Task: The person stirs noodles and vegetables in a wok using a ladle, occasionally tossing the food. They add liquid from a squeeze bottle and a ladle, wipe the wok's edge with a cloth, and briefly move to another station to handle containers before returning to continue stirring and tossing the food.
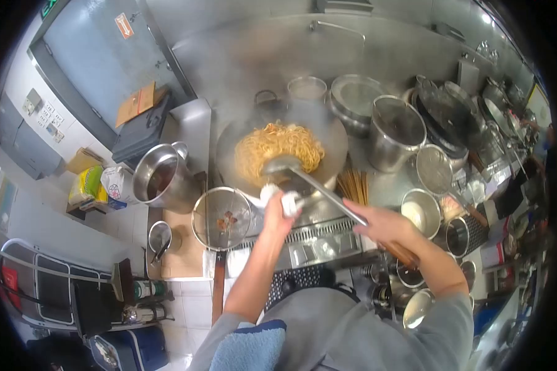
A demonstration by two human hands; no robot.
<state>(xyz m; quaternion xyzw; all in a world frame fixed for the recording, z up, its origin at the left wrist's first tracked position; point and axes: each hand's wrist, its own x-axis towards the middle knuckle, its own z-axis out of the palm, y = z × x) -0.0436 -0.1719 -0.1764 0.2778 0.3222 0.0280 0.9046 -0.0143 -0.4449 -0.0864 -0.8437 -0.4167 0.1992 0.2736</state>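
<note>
Noodles [281,145] fill the middle of a large wok [333,139], with steam rising around them. My left hand [282,213] is closed around a folded white cloth [280,198] at the wok's near edge; the part of the wok under the cloth is hidden. My right hand [384,224] grips the long handle of a metal wok ladle [283,164], whose wooden end sticks out behind my hand. The ladle's bowl rests against the near side of the noodles. Left of my left hand lies a round strainer [221,217] with a few brown bits in it.
A steel pot of dark liquid [161,176] stands at the left, beside a small metal pitcher [160,235]. Right of the wok are a tall pot [397,133], bamboo sticks [354,185], a mesh skimmer [434,170] and a bowl of pale contents [419,213].
</note>
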